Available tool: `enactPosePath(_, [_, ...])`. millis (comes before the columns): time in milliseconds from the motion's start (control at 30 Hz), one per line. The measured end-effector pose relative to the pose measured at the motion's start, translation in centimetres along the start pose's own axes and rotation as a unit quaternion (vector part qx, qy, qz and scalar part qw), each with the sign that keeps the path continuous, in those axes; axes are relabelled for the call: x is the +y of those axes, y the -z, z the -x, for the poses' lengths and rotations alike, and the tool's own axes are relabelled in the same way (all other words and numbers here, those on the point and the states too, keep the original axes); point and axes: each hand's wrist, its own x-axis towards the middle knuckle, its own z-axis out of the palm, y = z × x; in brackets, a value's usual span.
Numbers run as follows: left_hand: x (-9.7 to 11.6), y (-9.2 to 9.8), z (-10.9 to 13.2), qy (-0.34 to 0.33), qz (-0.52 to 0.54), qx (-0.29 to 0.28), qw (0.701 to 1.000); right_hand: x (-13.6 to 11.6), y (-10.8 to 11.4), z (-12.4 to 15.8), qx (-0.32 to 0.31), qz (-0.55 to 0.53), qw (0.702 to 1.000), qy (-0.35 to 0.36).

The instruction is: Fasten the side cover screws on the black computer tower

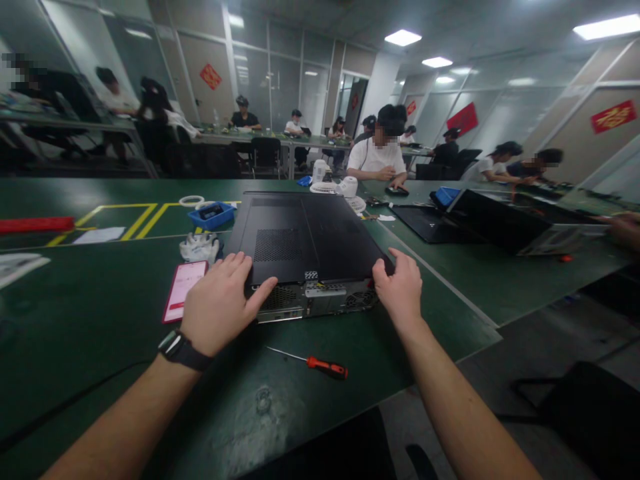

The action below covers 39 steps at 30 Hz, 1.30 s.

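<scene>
A black desktop computer case (330, 233) lies flat on the green table, its rear panel with ports and a fan grille facing me. Along its near left edge rests my left hand (220, 297), fingers stretched out and thumb spread over the panel's corner. At the near right corner, my right hand (399, 285) has its fingers curled around the edge of the case. In front of the case lies a screwdriver (325, 367) with a red and black handle, touched by neither hand. A phone (181, 290) with a lit screen is beside my left hand.
White gloves (199, 247) and a blue bin (213, 215) sit left of the case. White fans (325, 180) stand behind it. Another opened case (510, 223) and a black panel (430, 222) lie to the right. A person (377, 157) works across the table.
</scene>
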Motion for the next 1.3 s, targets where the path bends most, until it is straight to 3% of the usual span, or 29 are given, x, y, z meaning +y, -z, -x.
enactPosePath(533, [0.2,-0.5,0.8,0.017,0.038,0.011,0.999,-0.6,0.5,0.3,-0.058,-0.044,0.993,-0.089])
enactPosePath(1300, [0.9,-0.4,1.4,0.036,0.038,0.03,0.998,-0.8,1.6,0.3,-0.079,-0.029,0.992,-0.096])
